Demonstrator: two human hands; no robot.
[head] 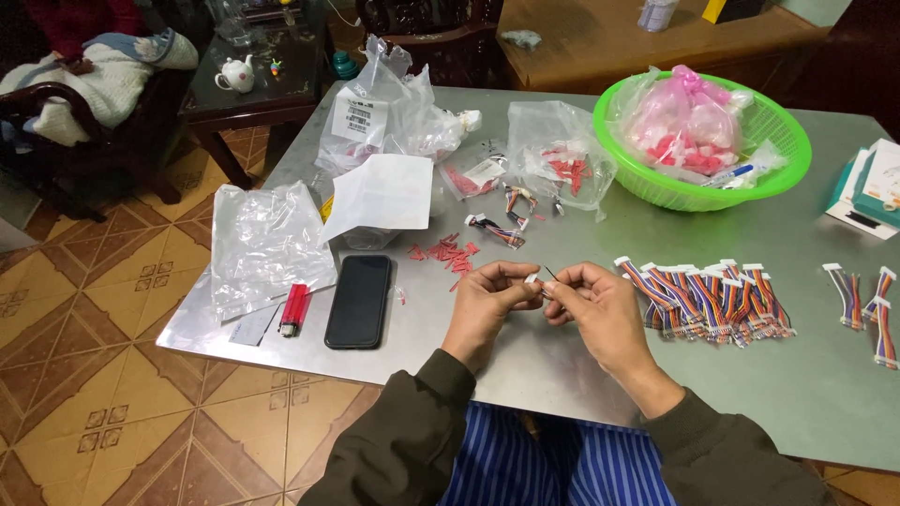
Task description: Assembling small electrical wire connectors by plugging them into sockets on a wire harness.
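A grey metal table (600, 244) carries a green basket (783, 169) of pink bags, clear plastic bags (267, 239), a black phone (358, 300), a row of striped wire bundles (703, 300), a red lighter (294, 309) and loose red caps (450, 253). Above its near edge, the left hand (487, 302) and right hand (595, 305) meet, fingertips pinched closed on a small white connector (534, 279) between them.

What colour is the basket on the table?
The basket is bright green, holding clear and pink plastic bags; the head view shows it.
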